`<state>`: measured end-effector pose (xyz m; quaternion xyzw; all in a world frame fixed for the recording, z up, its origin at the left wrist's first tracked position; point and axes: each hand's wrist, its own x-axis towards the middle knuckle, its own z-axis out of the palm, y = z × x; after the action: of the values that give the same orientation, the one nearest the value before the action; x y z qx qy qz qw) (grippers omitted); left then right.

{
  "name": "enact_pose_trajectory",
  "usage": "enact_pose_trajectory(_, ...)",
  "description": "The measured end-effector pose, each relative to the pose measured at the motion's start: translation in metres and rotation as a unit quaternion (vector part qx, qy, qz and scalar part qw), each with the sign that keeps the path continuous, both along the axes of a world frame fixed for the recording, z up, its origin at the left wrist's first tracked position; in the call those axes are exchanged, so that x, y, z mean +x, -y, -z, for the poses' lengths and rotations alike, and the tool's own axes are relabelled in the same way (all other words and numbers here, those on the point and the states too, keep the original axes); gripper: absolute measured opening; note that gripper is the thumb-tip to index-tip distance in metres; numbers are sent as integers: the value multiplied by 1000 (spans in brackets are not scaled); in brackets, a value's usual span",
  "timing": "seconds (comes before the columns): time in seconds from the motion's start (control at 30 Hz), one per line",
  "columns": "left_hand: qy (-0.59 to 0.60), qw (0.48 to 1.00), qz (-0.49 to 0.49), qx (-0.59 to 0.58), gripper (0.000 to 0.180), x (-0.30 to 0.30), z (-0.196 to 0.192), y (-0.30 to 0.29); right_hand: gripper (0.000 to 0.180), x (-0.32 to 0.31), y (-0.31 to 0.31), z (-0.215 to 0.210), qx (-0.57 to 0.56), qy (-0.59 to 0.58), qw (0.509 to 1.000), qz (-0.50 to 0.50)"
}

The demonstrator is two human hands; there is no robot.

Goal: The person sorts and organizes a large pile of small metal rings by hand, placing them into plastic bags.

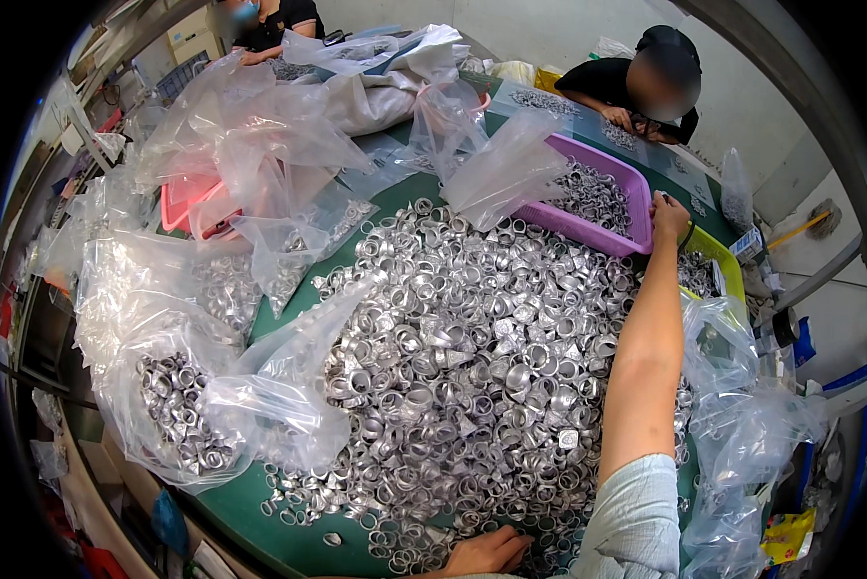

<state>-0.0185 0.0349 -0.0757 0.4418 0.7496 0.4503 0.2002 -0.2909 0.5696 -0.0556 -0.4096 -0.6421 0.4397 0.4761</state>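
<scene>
A broad pile of silver metal rings (472,357) covers the middle of the green table. At the near edge of it, my left hand (491,552) lies low over the rings with its fingers stretched toward the right. My right arm reaches far across the pile. At its end, my right hand (670,214) is closed beside the right rim of a purple basket (588,229) with rings inside. What its curled fingers hold, if anything, is too small to make out. Just right of this hand stands a yellow-green basket (729,261), partly hidden by my arm, also with rings in it.
Clear plastic bags (153,318), some with rings inside, crowd the left. More empty-looking plastic (742,415) hangs over the right edge. A pink basket (175,205) stands behind the left bags. Across the table, a person in a dark cap (667,72) handles small rings; another sits far left.
</scene>
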Motion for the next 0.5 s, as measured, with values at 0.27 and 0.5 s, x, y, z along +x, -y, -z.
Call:
enact_pose_trajectory(0.27, 9, 1000, -8, 8, 24, 1, 4, 0, 18, -3, -5, 7, 29, 24, 999, 31)
enact_pose_trajectory(0.5, -6, 1000, 1, 11, 24, -1, -2, 1, 21, -3, -9, 4, 41, 35, 998, 29)
